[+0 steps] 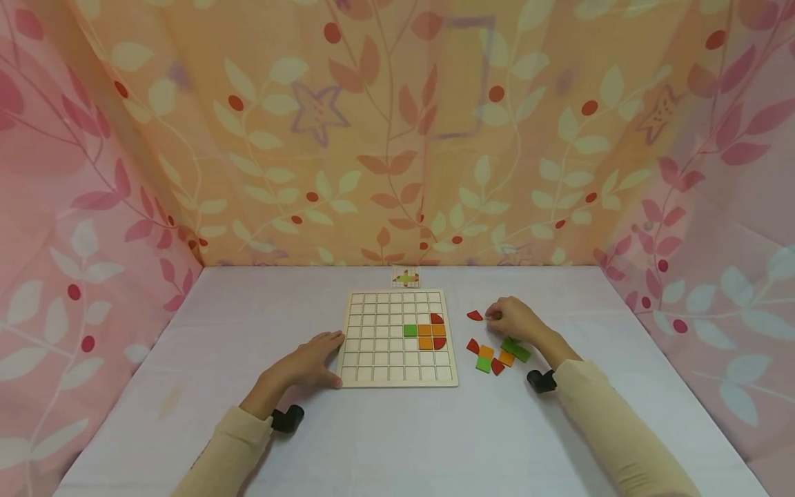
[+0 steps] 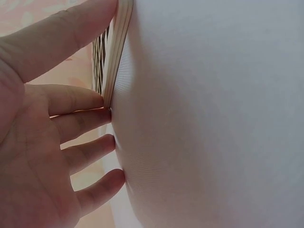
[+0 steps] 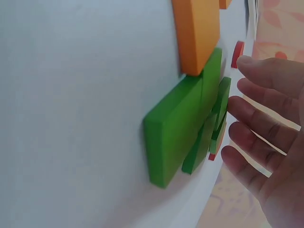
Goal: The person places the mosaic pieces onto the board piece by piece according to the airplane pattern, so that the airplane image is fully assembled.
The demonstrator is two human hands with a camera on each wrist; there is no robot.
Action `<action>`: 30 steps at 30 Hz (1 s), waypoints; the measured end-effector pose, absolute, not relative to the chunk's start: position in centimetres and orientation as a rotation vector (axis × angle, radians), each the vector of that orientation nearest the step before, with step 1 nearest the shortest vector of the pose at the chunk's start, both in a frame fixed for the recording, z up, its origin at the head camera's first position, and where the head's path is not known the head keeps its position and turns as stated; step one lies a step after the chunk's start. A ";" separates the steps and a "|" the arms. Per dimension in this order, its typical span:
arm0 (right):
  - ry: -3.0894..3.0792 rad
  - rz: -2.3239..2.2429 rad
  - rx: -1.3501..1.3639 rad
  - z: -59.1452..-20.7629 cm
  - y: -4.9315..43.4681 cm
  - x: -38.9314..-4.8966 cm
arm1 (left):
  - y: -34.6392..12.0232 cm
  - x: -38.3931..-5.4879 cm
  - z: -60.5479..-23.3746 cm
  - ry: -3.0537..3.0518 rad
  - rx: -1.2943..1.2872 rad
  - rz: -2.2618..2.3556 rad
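My left hand (image 1: pixel 310 360) lies at the left side of the wooden grid board (image 1: pixel 373 373), thumb and fingertips at its edge. In the left wrist view its fingers (image 2: pixel 90 121) are spread, touching the board's side and the white cloth. On the board's right side sit one green square (image 1: pixel 410 330), several orange squares (image 1: pixel 424 330) and two red quarter-circle pieces (image 1: pixel 437 319). My right hand (image 1: pixel 517 320) is low over the loose pieces, fingers loosely bent. In the right wrist view the fingertips are near green squares (image 3: pixel 178 126) and a red piece (image 3: pixel 239 53), with nothing visibly gripped.
A small pattern card (image 1: pixel 406 277) stands behind the board. Loose red, orange and green pieces (image 1: pixel 484 364) lie scattered between the board and my right wrist. Floral curtains (image 1: pixel 397 172) enclose the white table (image 1: pixel 397 442) at the back and sides.
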State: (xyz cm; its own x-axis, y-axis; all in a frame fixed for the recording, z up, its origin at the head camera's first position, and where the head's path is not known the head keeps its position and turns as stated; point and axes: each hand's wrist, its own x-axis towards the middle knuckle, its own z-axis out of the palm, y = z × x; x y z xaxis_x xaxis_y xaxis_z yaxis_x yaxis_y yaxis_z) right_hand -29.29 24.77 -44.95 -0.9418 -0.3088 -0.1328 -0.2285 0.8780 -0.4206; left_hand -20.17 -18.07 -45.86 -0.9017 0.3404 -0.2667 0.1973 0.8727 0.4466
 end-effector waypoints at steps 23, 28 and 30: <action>2.854 -0.450 -0.455 -44.7 26.6 -28.5 | -18.2 -20.1 -45.7 2.706 0.429 0.613; 2.858 -0.420 -0.471 -44.6 26.8 -28.3 | -18.2 -20.1 -45.7 2.704 0.419 0.622; 2.866 -0.412 -0.463 -44.7 26.7 -28.3 | -18.2 -20.1 -45.8 2.706 0.417 0.619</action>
